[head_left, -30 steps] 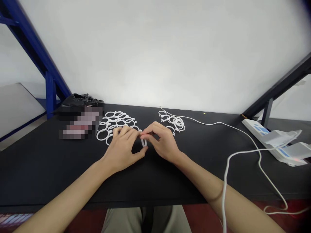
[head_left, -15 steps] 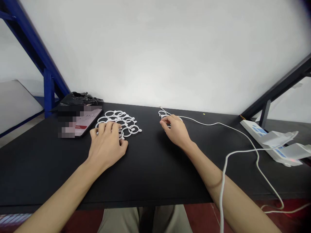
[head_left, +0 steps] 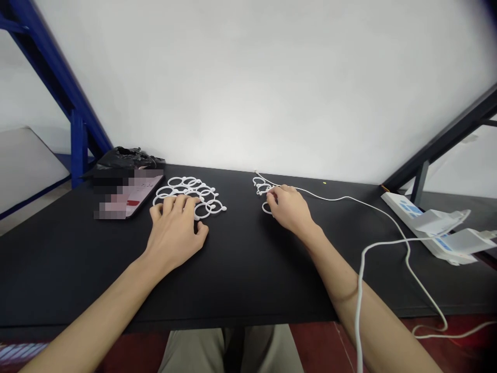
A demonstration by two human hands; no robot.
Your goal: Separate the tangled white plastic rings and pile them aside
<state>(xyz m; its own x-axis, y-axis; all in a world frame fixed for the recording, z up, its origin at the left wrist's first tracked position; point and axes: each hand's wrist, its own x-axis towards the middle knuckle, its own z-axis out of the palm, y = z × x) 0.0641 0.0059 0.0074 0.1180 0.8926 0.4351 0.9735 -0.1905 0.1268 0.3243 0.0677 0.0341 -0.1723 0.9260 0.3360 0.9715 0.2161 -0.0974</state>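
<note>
A flat sheet of linked white plastic rings [head_left: 202, 194] lies on the black table [head_left: 240, 269] at the left. My left hand [head_left: 174, 233] rests on its near edge, fingers stretched out flat over the rings. A smaller heap of loose white rings [head_left: 261, 186] lies to the right of it. My right hand [head_left: 289, 210] is on that heap, fingers curled down onto the rings. What the fingertips hold is hidden.
A phone [head_left: 130, 199] lies left of the ring sheet, with a black bag [head_left: 126, 157] behind it. A white cable [head_left: 365, 248] runs across the table past my right arm. A white power strip [head_left: 435, 225] sits at the right. A blue steel frame [head_left: 70, 114] stands far left.
One second ago both hands met at the table's middle, pinching one white ring. They have parted: the left went onto the ring sheet, the right onto the loose heap.
</note>
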